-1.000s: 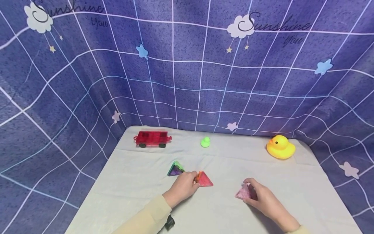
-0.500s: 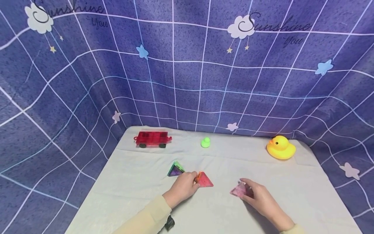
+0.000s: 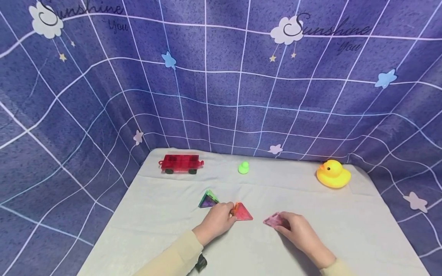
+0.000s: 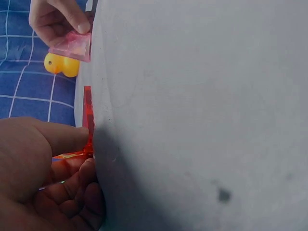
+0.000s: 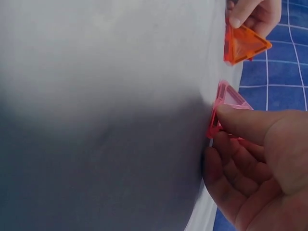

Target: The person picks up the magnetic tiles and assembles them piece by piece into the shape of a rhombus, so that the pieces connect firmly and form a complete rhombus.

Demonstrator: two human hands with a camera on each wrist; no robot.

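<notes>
My left hand [image 3: 215, 221] pinches a pair of joined triangular magnetic tiles near the middle of the table. The red tile [image 3: 243, 213] slants toward the right, and the orange tile [image 5: 249, 44] stands against it in the right wrist view. My right hand [image 3: 301, 233] holds a clear pink triangular magnetic tile piece [image 3: 271, 220] between thumb and fingers, a short way right of the red tile. In the right wrist view, the thumb presses on the frame of that pink piece [image 5: 233, 97]. Just beyond the left hand sits a green and purple triangle piece [image 3: 208, 200].
A red toy wagon [image 3: 181, 163] stands at the back left of the white-covered table [image 3: 152, 214]. A small green duck [image 3: 243, 168] is at the back middle, a big yellow duck [image 3: 333, 174] at the back right. Blue patterned cloth [image 3: 221, 92] surrounds the table.
My right hand has moved left with the pink tile piece, closer to the red tile. The left hand has stayed in place on the red and orange tiles.
</notes>
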